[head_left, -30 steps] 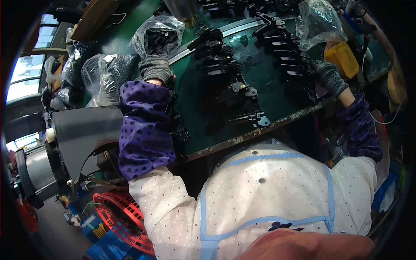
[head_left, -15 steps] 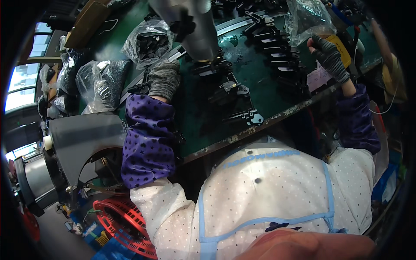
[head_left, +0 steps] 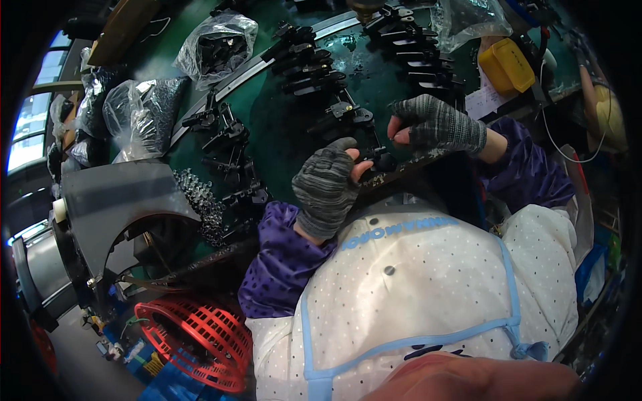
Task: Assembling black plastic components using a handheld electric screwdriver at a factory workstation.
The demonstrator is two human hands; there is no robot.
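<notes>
Both my hands wear grey striped knit gloves with bare fingertips. Near the table's front edge, my left hand is curled closed beside a small black hinge-like part. Whether its fingertips grip that part is unclear. My right hand hovers just to the right of the part, thumb and fingers pinched together; anything between them is too small to name. Just beyond the hands lies a black metal assembly with a silvery plate, at the near end of a row of similar black assemblies.
More black assemblies stand in rows at left and far right. Clear plastic bags of parts lie at the far left. A pile of small metal pieces sits near a grey machine. A yellow container stands at right; a red basket is below.
My left hand has come from the left row to the middle front. My right hand has moved left from beside the yellow container. The view has shifted, and the overhead grey cylinder has mostly gone.
</notes>
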